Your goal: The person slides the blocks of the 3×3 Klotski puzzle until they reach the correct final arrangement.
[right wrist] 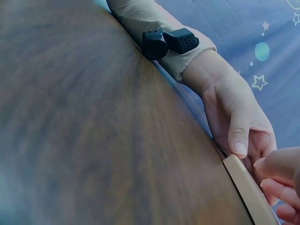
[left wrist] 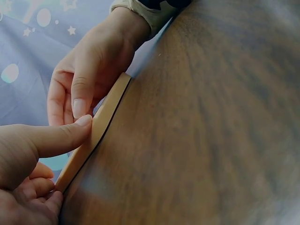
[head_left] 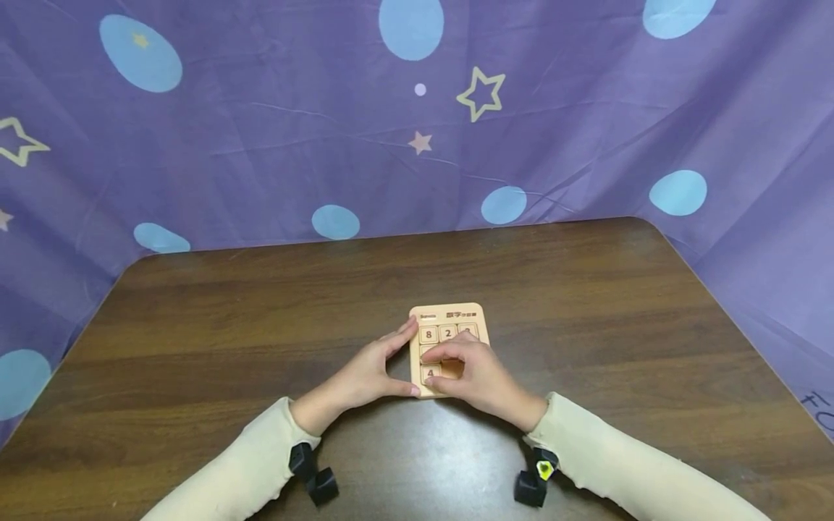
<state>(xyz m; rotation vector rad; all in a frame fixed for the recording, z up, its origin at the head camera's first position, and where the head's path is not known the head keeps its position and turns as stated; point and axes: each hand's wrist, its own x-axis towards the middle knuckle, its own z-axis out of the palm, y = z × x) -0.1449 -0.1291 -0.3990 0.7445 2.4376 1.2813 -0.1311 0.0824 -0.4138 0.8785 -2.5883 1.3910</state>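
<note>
A pale wooden sliding number puzzle (head_left: 449, 307) lies flat on the table, with square tiles set in its frame. My left hand (head_left: 361, 376) holds the left side, thumb at the near corner and fingertips higher up that edge. Across the tiles reaches my right hand (head_left: 482, 373), its thumb touching the 4 tile (head_left: 430, 371) and forefinger over the tile above it. An 8 tile (head_left: 428, 334) and a 2 tile (head_left: 447, 333) show in the top row. The right hand covers much of the other rows. In the left wrist view the puzzle's near edge (left wrist: 105, 115) runs beside the left thumb.
The dark wooden table (head_left: 260, 311) has rounded far corners. Behind it hangs a purple cloth (head_left: 293, 130) with blue dots and stars. Black wrist cameras (head_left: 531, 488) sit at both cuffs of the pale sleeves (head_left: 228, 470).
</note>
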